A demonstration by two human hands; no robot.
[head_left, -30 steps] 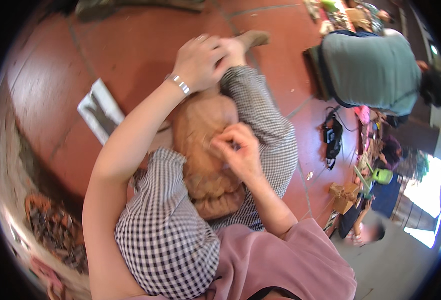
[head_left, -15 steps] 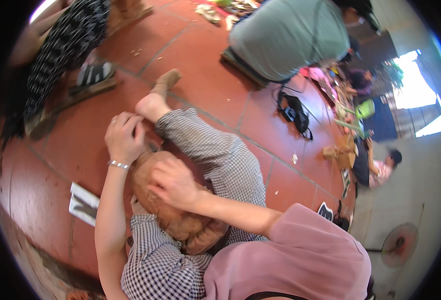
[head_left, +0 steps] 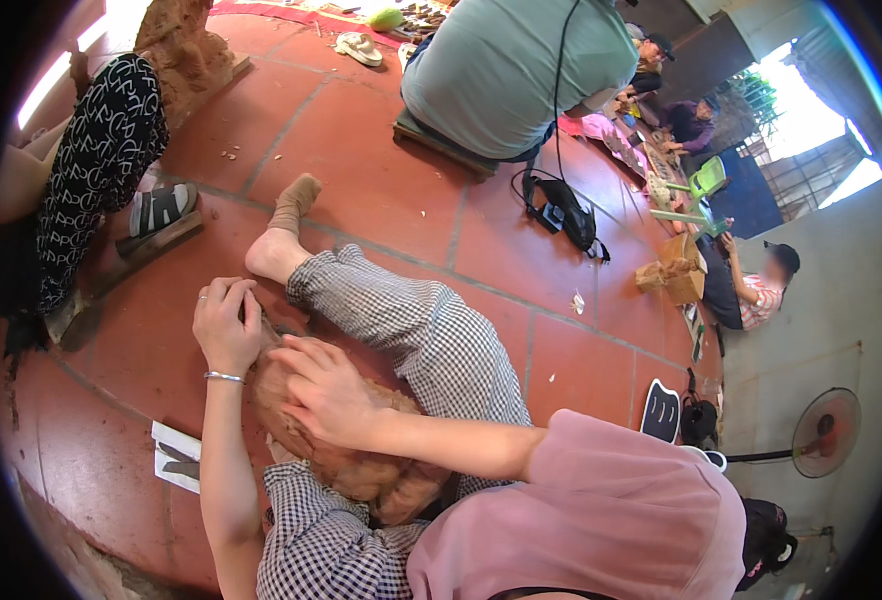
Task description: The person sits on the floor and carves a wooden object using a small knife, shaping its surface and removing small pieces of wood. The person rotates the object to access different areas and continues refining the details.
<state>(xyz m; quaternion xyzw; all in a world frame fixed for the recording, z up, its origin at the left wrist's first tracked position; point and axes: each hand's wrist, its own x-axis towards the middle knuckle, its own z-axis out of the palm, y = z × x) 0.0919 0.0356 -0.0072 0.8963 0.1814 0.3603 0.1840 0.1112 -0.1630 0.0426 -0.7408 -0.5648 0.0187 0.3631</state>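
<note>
A brown carved wooden piece (head_left: 361, 470) rests between my legs, its rounded end pointing away from me. At that far end is my left hand (head_left: 226, 325), its fingers bent and closed around the edge. My right hand (head_left: 326, 390) lies across the top of the carving, fingers curled and pressed to the wood close to my left hand. Whatever may be under the right fingertips is hidden. Both hands and my right forearm cover much of the carving's surface.
Left of my left forearm, dark blades lie on a white sheet (head_left: 176, 455) on the tiled floor. Ahead sits a person in a pale green shirt (head_left: 521, 75). A black bag (head_left: 566, 215) lies beyond my leg; a fan (head_left: 826, 432) stands right. Another person's sandalled foot (head_left: 161, 210) is at left.
The head view has shifted, so the floor things appear lower or further left. My right hand has slid slightly over the carving toward my left hand, which keeps its place at the far end.
</note>
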